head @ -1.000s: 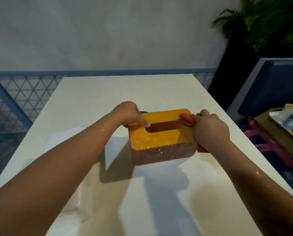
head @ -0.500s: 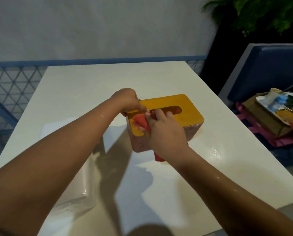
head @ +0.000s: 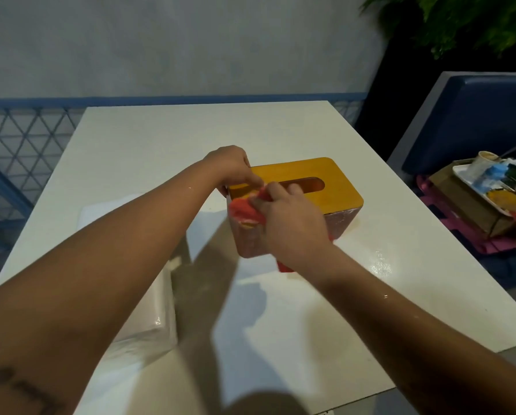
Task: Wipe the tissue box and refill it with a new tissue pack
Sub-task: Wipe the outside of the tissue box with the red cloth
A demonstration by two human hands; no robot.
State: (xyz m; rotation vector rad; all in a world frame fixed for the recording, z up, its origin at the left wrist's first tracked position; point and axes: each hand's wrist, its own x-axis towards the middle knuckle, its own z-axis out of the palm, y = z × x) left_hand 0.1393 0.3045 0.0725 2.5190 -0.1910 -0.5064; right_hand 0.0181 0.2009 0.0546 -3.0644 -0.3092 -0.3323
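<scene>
The tissue box [head: 331, 190] has a yellow wooden lid with a slot and reddish-brown sides; it sits turned at an angle in the middle of the white table [head: 166, 136]. My left hand [head: 231, 167] grips the box's near-left corner. My right hand [head: 289, 223] presses a crumpled red cloth [head: 244, 209] onto the lid's near-left end, covering part of the front side. A corner of the cloth hangs below my wrist. The new tissue pack [head: 148, 310], white and shiny, lies at the left under my left forearm.
A blue chair [head: 475, 115] stands right of the table, with a cardboard box and a paint-smeared tray [head: 496, 187] on its seat. A plant is at the back right. A blue lattice railing [head: 20, 136] runs along the left. Wet streaks shine beside the box.
My right hand carried the red cloth from the box's right end across the lid to its left end. The box has turned at an angle. My left hand stays on the left corner.
</scene>
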